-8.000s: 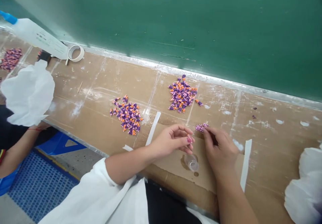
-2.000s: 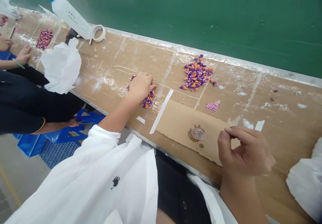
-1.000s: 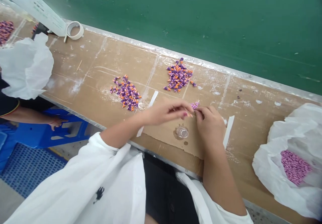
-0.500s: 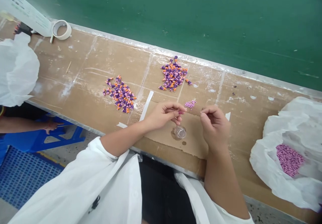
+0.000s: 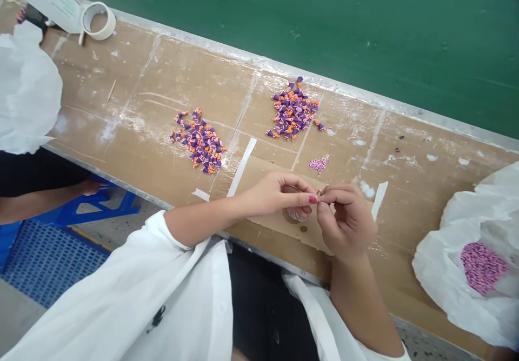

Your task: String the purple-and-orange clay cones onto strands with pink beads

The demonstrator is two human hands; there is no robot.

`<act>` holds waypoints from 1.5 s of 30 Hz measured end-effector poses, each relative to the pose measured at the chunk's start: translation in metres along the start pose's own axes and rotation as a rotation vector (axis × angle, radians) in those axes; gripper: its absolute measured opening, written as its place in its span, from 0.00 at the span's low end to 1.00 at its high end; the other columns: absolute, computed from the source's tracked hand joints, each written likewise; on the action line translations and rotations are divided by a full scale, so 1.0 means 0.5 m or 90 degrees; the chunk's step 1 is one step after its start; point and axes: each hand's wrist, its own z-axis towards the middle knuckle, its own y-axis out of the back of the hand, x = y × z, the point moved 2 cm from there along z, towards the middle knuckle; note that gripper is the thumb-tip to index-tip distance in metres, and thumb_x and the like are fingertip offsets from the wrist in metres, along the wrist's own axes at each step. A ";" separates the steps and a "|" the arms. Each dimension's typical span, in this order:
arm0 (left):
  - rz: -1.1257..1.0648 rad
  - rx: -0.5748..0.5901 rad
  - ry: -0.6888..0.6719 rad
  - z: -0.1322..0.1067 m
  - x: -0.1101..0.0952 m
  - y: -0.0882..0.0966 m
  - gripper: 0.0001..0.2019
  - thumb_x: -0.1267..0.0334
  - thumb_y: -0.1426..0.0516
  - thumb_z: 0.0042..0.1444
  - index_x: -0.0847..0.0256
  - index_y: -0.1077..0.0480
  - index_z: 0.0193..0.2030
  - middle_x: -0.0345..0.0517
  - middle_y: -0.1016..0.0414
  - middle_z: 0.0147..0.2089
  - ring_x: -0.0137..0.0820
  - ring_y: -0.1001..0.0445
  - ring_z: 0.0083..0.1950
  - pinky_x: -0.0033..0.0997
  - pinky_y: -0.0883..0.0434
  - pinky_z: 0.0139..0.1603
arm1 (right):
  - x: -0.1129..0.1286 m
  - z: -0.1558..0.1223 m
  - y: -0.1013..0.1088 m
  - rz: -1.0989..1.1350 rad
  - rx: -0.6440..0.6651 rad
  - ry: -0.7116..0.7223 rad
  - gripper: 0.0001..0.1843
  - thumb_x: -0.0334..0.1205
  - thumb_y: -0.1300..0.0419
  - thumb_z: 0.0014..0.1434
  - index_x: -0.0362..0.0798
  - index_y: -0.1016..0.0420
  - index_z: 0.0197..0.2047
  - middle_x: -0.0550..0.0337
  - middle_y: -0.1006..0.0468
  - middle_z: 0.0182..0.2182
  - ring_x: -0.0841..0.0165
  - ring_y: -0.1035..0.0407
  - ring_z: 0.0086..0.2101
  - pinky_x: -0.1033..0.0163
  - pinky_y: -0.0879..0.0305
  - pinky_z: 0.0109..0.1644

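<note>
My left hand and my right hand meet fingertip to fingertip over a cardboard piece. Both are closed in a pinch. A speck of orange shows between the fingertips, but most of what they hold is hidden. Below my left fingers stands a small clear cup, partly covered by them. Just beyond my hands lies a little heap of pink-purple bits. Farther off are two piles of small purple, orange and pink pieces, a left pile and a right pile.
White tape strips lie at the cardboard's sides. On the right, a white bag holds many pink-purple bits. At the left are a tape roll, a thin stick, a white bag and another person's arm.
My hands were apart and have come together at the fingertips, the left moving right. The view has shifted slightly, and the other person's arm has moved a little.
</note>
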 end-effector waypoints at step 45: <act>0.186 0.043 -0.223 -0.010 -0.007 0.001 0.24 0.40 0.36 0.59 0.64 0.27 0.37 0.42 0.27 0.36 0.22 0.24 0.29 0.25 0.24 0.32 | 0.029 -0.007 -0.012 0.034 -0.090 -0.045 0.05 0.34 0.34 0.63 0.54 0.22 0.39 0.60 0.21 0.33 0.67 0.26 0.34 0.59 0.29 0.33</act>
